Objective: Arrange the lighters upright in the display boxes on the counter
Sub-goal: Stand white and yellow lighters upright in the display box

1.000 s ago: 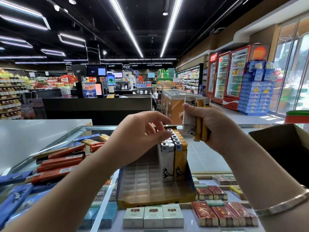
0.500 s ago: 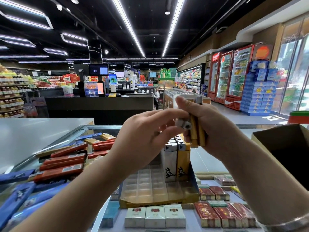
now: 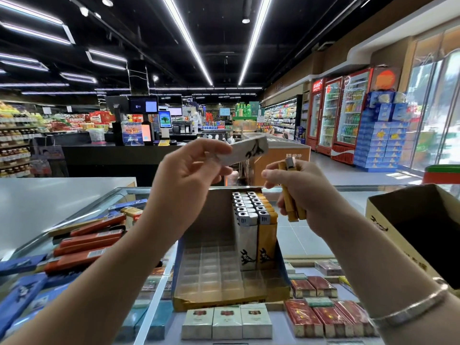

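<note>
Single head-worn wide-angle view, facing forward and slightly down, close over the glass counter (image 3: 159,292), shop aisle receding far behind

The white lighter (image 3: 250,151) in the left hand (image 3: 185,181) is blurry, and fingers hide its near end. The right hand (image 3: 305,192) hides much of the yellow lighters (image 3: 290,207). The brown box (image 3: 420,235) on the right is cut off by the edge, and its inside is too dark to see.
</note>
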The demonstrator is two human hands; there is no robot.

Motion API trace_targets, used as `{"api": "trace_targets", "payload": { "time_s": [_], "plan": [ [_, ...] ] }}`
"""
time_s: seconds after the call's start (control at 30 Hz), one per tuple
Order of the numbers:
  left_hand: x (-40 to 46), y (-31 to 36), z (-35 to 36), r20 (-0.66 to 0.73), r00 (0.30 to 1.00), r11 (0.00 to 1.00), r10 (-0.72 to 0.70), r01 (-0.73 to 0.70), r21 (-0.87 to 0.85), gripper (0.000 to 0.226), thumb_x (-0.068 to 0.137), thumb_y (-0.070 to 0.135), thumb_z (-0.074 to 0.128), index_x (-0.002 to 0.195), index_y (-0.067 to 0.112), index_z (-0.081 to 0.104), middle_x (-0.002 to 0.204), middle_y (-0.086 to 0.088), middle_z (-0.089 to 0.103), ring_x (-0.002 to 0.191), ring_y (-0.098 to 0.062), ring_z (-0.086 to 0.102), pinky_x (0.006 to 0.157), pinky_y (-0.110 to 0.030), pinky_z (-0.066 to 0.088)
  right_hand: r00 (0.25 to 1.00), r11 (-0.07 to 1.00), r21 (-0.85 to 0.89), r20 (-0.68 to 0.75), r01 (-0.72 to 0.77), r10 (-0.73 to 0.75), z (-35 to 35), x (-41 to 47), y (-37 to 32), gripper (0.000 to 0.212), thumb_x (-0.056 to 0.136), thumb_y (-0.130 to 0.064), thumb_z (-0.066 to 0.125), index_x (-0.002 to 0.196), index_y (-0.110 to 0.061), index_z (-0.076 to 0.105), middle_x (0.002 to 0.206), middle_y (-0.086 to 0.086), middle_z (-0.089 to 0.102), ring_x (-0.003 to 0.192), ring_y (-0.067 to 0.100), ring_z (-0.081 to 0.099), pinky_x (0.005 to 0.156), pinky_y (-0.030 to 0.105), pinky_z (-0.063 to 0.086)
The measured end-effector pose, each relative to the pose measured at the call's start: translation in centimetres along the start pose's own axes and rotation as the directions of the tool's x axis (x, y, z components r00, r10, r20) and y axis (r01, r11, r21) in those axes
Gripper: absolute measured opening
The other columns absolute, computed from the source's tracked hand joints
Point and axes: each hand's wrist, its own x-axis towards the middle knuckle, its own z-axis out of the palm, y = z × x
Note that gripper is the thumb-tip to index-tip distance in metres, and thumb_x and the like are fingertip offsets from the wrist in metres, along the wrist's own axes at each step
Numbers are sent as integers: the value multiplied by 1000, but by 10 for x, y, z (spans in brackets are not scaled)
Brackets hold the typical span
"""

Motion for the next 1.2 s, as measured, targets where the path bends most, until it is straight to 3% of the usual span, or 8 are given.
{"api": "trace_targets", "payload": {
  "time_s": [0.07, 0.2, 0.37, 0.53, 0.73, 0.87, 1.03, 1.2],
  "plan": [
    [3, 4, -5, -18, 1000, 1000, 1, -1, -24, 30, 91, 3, 50, 88, 28, 65, 85, 7, 72, 77, -16, 70, 69, -23, 55, 998, 997, -56, -21, -59, 58, 0, 3, 6, 10, 85, -19, 63, 90, -12, 60, 79, 12, 58, 46, 12, 52, 37, 19, 42],
    [6, 9, -9, 46, 994, 989, -103, 107, -102, 18, 80, 17, 57, 98, 22, 54, 79, 2, 72, 71, -12, 69, 61, -16, 53, 983, 981, -102, 69, -165, 172, 3, 5, 15, 9, 85, -20, 64, 91, -15, 60, 81, 13, 58, 53, 17, 53, 40, 20, 43],
    [5, 12, -12, 309, 939, 987, -151, 163, -14, 20, 62, 25, 68, 82, 21, 70, 76, 2, 73, 66, -7, 66, 56, -15, 52, 964, 965, -174, 144, -199, 224, 5, 6, 16, 22, 84, -25, 66, 100, -12, 60, 78, 14, 64, 58, 21, 59, 43, 24, 46],
    [0, 5, -4, 423, 901, 975, -101, 5, 223, 17, 65, 32, 72, 80, 41, 72, 79, 5, 72, 67, -17, 66, 70, -41, 57, 968, 965, -190, 138, -183, 211, 5, 5, 14, 23, 85, -25, 65, 103, -12, 60, 69, 8, 61, 45, 12, 57, 38, 18, 42],
    [-7, 5, 6, 491, 871, 898, -13, -206, 390, 22, 73, 35, 68, 94, 42, 67, 81, 22, 62, 68, 0, 62, 60, -15, 51, 969, 958, -231, 141, -169, 205, 6, 6, 14, 25, 87, -28, 64, 104, -10, 59, 77, 13, 61, 52, 15, 58, 39, 19, 43],
    [-8, 8, 7, 525, 851, 845, -4, -279, 457, 27, 77, 29, 69, 103, 35, 68, 79, 26, 55, 71, 0, 60, 64, -17, 51, 971, 963, -224, 149, -151, 187, 5, 5, 13, 19, 88, -27, 63, 97, -10, 61, 66, 10, 57, 35, 9, 52, 35, 15, 38],
    [-9, 10, 9, 525, 851, 827, 5, -299, 476, 25, 79, 27, 69, 103, 31, 69, 80, 26, 54, 72, -1, 60, 66, -19, 51, 970, 958, -247, 154, -148, 190, 6, 4, 12, 20, 88, -28, 62, 100, -12, 59, 73, 11, 58, 46, 14, 54, 35, 15, 38],
    [-6, 11, 3, 539, 839, 858, -74, -222, 463, 21, 78, 23, 71, 94, 36, 68, 79, 23, 58, 74, 2, 60, 66, -15, 51, 968, 960, -239, 167, -146, 188, 5, 4, 12, 15, 89, -26, 62, 96, -14, 57, 69, 9, 57, 39, 9, 53, 34, 15, 38]
  ]
}}
